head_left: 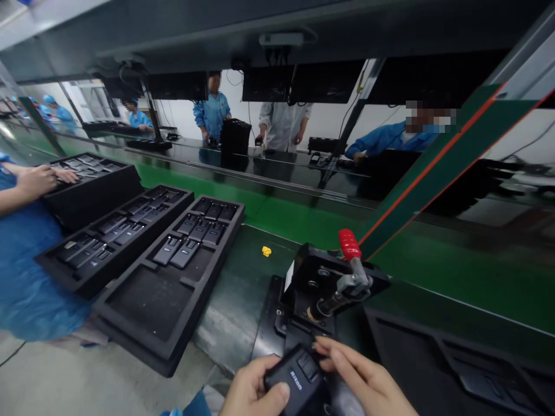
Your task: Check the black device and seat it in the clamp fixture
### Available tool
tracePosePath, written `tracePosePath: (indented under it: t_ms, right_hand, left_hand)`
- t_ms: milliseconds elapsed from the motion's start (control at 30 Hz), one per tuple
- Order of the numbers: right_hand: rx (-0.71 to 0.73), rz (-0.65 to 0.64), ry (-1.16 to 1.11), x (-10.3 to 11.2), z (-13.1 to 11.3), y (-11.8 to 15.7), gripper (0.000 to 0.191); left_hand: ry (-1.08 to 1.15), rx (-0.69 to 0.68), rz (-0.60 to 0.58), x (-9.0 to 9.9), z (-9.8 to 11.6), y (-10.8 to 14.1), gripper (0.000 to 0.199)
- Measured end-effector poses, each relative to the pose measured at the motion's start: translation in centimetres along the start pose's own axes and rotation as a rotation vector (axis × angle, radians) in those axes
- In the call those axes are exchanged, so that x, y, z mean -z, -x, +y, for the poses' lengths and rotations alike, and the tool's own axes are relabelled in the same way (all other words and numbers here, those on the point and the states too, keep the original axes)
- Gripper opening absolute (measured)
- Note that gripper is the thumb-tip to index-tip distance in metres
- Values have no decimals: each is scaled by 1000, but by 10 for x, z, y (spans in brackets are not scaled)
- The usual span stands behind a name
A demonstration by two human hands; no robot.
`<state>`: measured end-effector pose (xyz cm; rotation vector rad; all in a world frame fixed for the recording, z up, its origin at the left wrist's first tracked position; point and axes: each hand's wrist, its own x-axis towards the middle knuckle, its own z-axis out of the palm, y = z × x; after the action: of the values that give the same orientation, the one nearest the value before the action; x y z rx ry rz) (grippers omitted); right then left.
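Low in the view, my left hand (255,390) grips a small black box-shaped device (299,381) with white lettering on its face, the thumb pressed on the front. Close to the device's right upper edge is my right hand (359,372), its thumb and fingers drawn together. Whatever lies between those fingertips is hidden or too small to name. Just beyond both hands stands a black toggle clamp fixture (316,294) with a red-handled lever (349,245), the handle pointing up.
On the left, a black foam tray (173,358) holds several similar devices. A second filled tray (65,280) lies beside it, near a co-worker's hands (37,179). Another tray (403,352) is at the right. Yellow bits (266,251) lie on the bench. People sit and stand across the line.
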<state>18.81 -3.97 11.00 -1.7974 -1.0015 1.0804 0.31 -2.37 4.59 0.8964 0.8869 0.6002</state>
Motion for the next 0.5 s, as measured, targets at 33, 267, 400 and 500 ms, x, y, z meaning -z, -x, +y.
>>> tracePosePath:
  t_ms: [33,267,400,500]
  right_hand:
    - [-18,31,-33,1,3,-1,51]
    - [151,175,122,7,16,-7,38]
    - [327,155,439,3,15,-5,28]
    - [445,179,570,-6,14,-2,29]
  left_hand:
    - [12,-3,-2,-1,0,-2,72]
    - [22,-6,-15,7,-2,0,74]
    - [6,-9,34,23,9,15,69]
    - [13,-39,173,28,21,26,67]
